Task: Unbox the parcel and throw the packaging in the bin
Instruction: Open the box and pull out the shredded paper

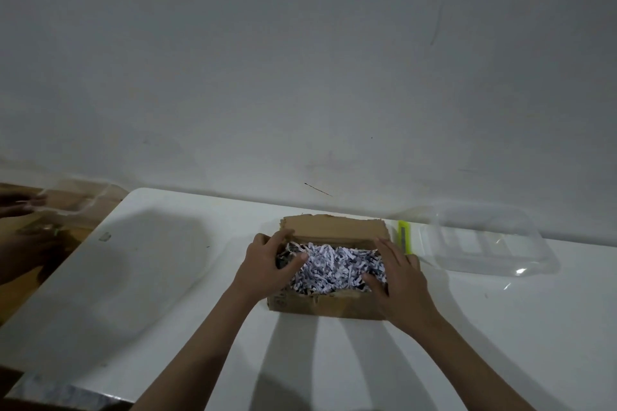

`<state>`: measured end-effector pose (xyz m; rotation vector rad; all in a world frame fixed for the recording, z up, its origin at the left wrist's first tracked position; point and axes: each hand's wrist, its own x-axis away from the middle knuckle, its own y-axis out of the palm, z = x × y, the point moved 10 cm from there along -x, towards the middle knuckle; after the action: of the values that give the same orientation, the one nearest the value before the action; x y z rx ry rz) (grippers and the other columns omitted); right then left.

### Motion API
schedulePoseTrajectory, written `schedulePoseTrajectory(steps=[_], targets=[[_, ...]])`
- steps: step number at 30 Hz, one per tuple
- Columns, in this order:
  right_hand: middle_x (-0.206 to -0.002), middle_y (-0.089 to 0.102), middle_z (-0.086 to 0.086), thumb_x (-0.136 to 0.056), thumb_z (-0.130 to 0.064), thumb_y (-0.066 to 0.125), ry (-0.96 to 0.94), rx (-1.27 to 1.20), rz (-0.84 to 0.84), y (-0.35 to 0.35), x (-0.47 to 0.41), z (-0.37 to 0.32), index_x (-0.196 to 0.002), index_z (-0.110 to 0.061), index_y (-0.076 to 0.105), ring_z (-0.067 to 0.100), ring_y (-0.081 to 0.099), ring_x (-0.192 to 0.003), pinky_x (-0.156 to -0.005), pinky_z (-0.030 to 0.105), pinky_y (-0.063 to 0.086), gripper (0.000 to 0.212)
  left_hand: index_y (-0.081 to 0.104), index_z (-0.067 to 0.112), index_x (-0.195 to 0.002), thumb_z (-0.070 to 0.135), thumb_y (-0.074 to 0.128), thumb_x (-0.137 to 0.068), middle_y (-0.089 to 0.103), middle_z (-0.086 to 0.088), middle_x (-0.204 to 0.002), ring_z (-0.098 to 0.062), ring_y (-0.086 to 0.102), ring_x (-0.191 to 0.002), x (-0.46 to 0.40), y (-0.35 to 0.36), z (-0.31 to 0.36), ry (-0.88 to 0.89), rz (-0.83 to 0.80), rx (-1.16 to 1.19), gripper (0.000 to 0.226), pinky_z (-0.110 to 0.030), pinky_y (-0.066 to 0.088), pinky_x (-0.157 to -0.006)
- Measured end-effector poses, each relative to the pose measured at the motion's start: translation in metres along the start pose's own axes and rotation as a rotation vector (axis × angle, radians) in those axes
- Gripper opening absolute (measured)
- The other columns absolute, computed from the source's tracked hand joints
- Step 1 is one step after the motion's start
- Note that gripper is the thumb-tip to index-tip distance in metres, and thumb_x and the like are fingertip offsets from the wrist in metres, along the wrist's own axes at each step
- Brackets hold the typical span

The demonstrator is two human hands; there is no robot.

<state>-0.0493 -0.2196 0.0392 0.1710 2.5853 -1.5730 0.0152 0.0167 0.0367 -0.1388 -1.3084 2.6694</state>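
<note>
Beside box (329, 305) — cutter (404, 236), clear tray (484, 240); hands (334, 272) on shreds (334, 265).

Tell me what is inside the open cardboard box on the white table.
The cardboard box is filled with shredded paper, white with dark bits. Both hands, left and right, reach into it. Anything under the shreds is covered and cannot be seen.

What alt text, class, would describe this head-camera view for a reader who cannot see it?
Two hands, left hand and right hand, reach into an open cardboard box full of shredded paper on a white table. A yellow-green utility knife and a clear plastic lid lie to its right.
</note>
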Motion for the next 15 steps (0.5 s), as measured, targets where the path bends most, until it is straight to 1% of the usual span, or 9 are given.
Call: schedulePoseTrajectory(steps=[2, 4, 6, 8, 9, 10, 12, 13, 15], targets=[[-0.150, 0.036, 0.000, -0.082, -0.064, 0.024, 0.013, 0.006, -0.008, -0.002, 0.005, 0.000, -0.143, -0.019, 0.033, 0.033, 0.042, -0.120, -0.093, 0.045, 0.041, 0.077, 0.044, 0.037, -0.132, 0.081, 0.033, -0.065, 0.042, -0.006, -0.112, -0.024, 0.043, -0.111, 0.003, -0.001, 0.004, -0.009, 0.023, -0.084, 0.081, -0.038, 0.043, -0.092], [-0.148, 0.039, 0.001, -0.083, -0.059, 0.034, 0.047, 0.025, -0.013, -0.003, 0.006, -0.001, -0.142, -0.017, 0.037, 0.034, 0.043, -0.118, -0.092, 0.046, 0.042, 0.072, 0.050, 0.031, -0.128, 0.078, 0.026, -0.068, 0.039, -0.013, -0.131, -0.031, 0.040, -0.121, 0.003, -0.008, 0.014, 0.026, 0.091, -0.232, 0.081, -0.044, 0.042, -0.095], [-0.141, 0.048, 0.004, -0.081, -0.052, 0.045, 0.047, 0.097, 0.025, -0.011, 0.003, -0.007, -0.136, -0.014, 0.045, 0.036, 0.048, -0.111, -0.086, 0.046, 0.045, 0.067, 0.053, 0.024, -0.127, 0.074, 0.022, -0.073, 0.035, -0.014, -0.143, -0.035, 0.037, -0.128, 0.000, -0.013, 0.031, 0.102, 0.124, -0.308, 0.080, -0.051, 0.034, -0.103], [-0.128, 0.059, 0.008, -0.078, -0.048, 0.053, 0.007, 0.136, 0.076, -0.019, -0.003, -0.016, -0.126, -0.012, 0.054, 0.037, 0.053, -0.102, -0.080, 0.045, 0.048, 0.060, 0.051, 0.020, -0.129, 0.071, 0.018, -0.077, 0.033, -0.010, -0.149, -0.032, 0.032, -0.134, -0.003, -0.010, 0.045, 0.166, 0.083, -0.307, 0.081, -0.053, 0.023, -0.110], [-0.125, 0.060, 0.009, -0.079, -0.047, 0.054, -0.016, 0.132, 0.088, -0.021, -0.006, -0.020, -0.124, -0.011, 0.055, 0.037, 0.054, -0.103, -0.082, 0.045, 0.048, 0.058, 0.048, 0.019, -0.132, 0.070, 0.018, -0.078, 0.032, -0.008, -0.150, -0.029, 0.031, -0.136, -0.005, -0.007, 0.051, 0.200, 0.059, -0.286, 0.081, -0.053, 0.019, -0.112], [-0.125, 0.060, 0.009, -0.081, -0.045, 0.052, -0.052, 0.116, 0.085, -0.022, -0.010, -0.026, -0.124, -0.010, 0.054, 0.037, 0.054, -0.108, -0.089, 0.045, 0.046, 0.056, 0.044, 0.019, -0.136, 0.069, 0.019, -0.079, 0.031, -0.005, -0.151, -0.027, 0.029, -0.138, -0.005, -0.004, 0.056, 0.233, 0.037, -0.259, 0.080, -0.053, 0.017, -0.113], [-0.132, 0.054, 0.010, -0.087, -0.040, 0.050, -0.119, 0.036, 0.056, -0.020, -0.018, -0.036, -0.129, -0.009, 0.050, 0.032, 0.048, -0.121, -0.103, 0.042, 0.037, 0.053, 0.036, 0.019, -0.143, 0.065, 0.026, -0.085, 0.028, -0.003, -0.154, -0.024, 0.024, -0.142, -0.007, 0.004, 0.061, 0.267, -0.014, -0.190, 0.074, -0.052, 0.015, -0.115], [-0.135, 0.052, 0.010, -0.089, -0.036, 0.052, -0.110, -0.042, 0.027, -0.018, -0.022, -0.037, -0.132, -0.009, 0.048, 0.029, 0.044, -0.126, -0.107, 0.039, 0.034, 0.050, 0.034, 0.018, -0.144, 0.060, 0.031, -0.088, 0.028, -0.003, -0.154, -0.023, 0.023, -0.142, -0.008, 0.009, 0.058, 0.260, -0.044, -0.151, 0.070, -0.051, 0.015, -0.116], [-0.135, 0.051, 0.010, -0.091, -0.027, 0.056, -0.048, -0.172, -0.020, -0.009, -0.026, -0.033, -0.133, -0.009, 0.047, 0.027, 0.043, -0.126, -0.107, 0.039, 0.036, 0.046, 0.038, 0.015, -0.142, 0.047, 0.039, -0.092, 0.038, -0.006, -0.148, -0.024, 0.031, -0.138, -0.009, 0.015, 0.047, 0.225, -0.074, -0.054, 0.059, -0.051, 0.023, -0.114]])
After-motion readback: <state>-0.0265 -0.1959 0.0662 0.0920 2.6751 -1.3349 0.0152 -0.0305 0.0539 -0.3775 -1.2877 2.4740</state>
